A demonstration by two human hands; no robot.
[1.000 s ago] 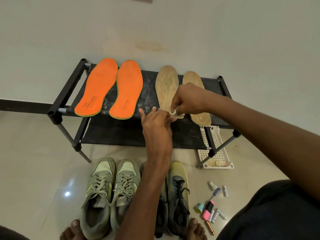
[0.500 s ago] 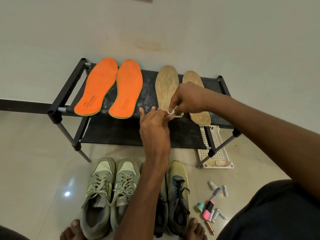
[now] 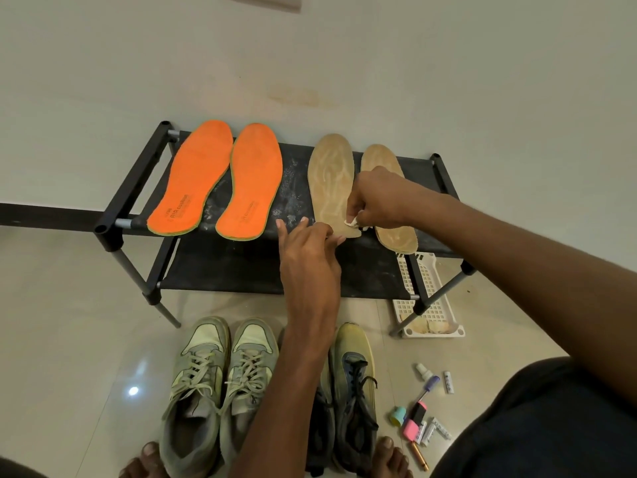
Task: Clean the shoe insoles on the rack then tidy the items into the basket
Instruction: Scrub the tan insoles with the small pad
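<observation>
Head view, sole angle. Rack (image 3: 113,215), black, two shelves, against wall; dusty white smears on top shelf. Orange insoles (image 3: 196,177), pair, left half of top shelf, side by side, heels toward viewer. Tan insoles (image 3: 329,177), pair, right half, pale streaks on the nearer-left one. Right hand (image 3: 375,198) over heel of that tan insole, fingers curled, pinching small white wipe (image 3: 351,222) against the heel edge. Left hand (image 3: 306,243) at same heel from the front, fingertips pinching the insole's rim to steady it, index and middle raised. Change against half a second and a second back: almost none; both hands at the same heel, right hand shifted very slightly, wipe in the same spot. Meaning, as judgement: scrubbing of one stubborn patch ongoing, cleaning stage early to middle, second tan insole and orange pair possibly untouched, tidying not begun. Basket (image 3: 437,305), white lattice, on floor under rack's right end, a few pale scraps at its near end. Small items (image 3: 422,419) on floor just right of shoes: markers, small tubes, caps, well apart from basket. Shoes (image 3: 220,381), two pairs, floor in front of rack. Writing: "AIR cushion" on left orange insole heel; similar faint print on right one; labels on small items too small to read.
</observation>
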